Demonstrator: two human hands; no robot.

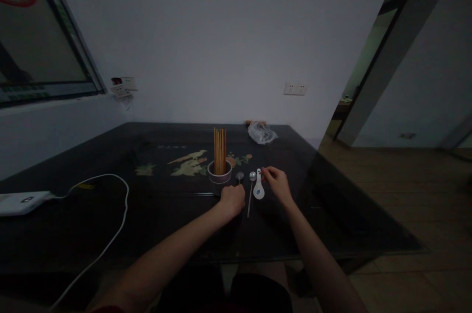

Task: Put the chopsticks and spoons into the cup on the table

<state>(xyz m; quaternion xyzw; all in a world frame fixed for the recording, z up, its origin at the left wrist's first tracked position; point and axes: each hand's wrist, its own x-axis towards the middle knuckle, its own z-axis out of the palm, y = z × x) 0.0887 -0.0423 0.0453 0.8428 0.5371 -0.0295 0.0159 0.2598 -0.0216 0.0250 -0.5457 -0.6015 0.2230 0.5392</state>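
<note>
Head view: we have three spoons side by side on the dark table (pixel 295 234), right of the bowl (pixel 221 180) of upright chopsticks (pixel 220 151).

Our left hand (pixel 233 200) is curled closed where the handle of the left metal spoon (pixel 239 176) runs in; its fingers are hidden, but we judge that it grips that handle. Our right hand (pixel 277 183) has thumb and fingertips drawn together at the far end of the white spoon (pixel 258 191); we cannot tell whether they pinch it or merely touch its edge.

Handling: we adjust each spoon with light fingertip pressure, guiding it by the handle and leaving its bowl end flat on the table. We move one hand at a time so as not to knock the middle metal spoon (pixel 250 195) between them.

Orientation: the white spoon's handle points away from us, its bowl end nearest us, its long axis roughly front to back. The middle metal spoon lies reversed: bowl end far, handle toward us, slanting slightly left. The left metal spoon also has its bowl end far.
</note>
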